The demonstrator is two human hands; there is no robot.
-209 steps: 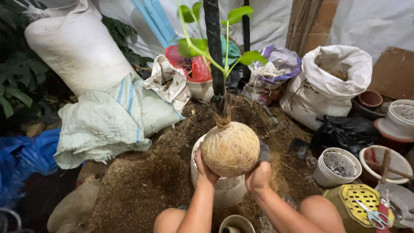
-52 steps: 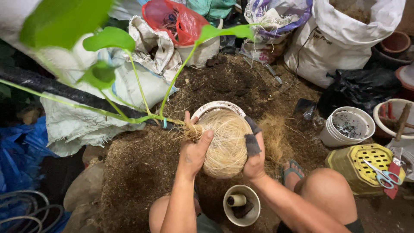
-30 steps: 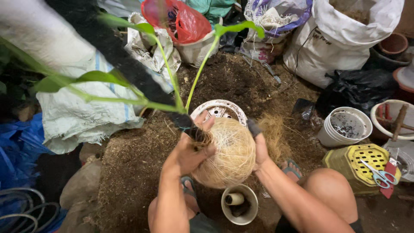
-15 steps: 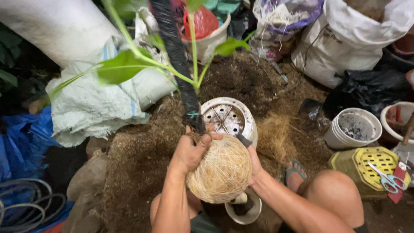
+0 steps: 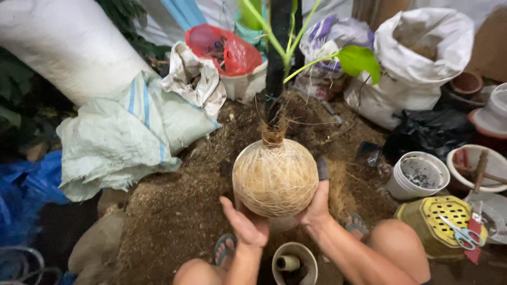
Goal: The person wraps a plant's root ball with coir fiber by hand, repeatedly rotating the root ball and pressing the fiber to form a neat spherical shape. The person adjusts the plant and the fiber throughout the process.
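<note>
A round ball of pale coconut fibre (image 5: 275,178), wound all over with thin string, is held upright above a mound of brown potting soil (image 5: 174,211). The ball is cupped from below and behind: the right hand (image 5: 315,203) is pressed flat against its lower right side, fingers spread, 1 fingertip covered by a dark sleeve. The left hand (image 5: 244,227) is open beneath the lower left, palm up, touching or just under it; which cannot be told. Both hands lie nearer the viewer than the ball. The long axis runs straight up: a dark stem (image 5: 277,58) with green leaves (image 5: 359,60) rises from a tufted neck at the top. A small cup holding a string spool (image 5: 293,264) sits below, between the knees.
</note>
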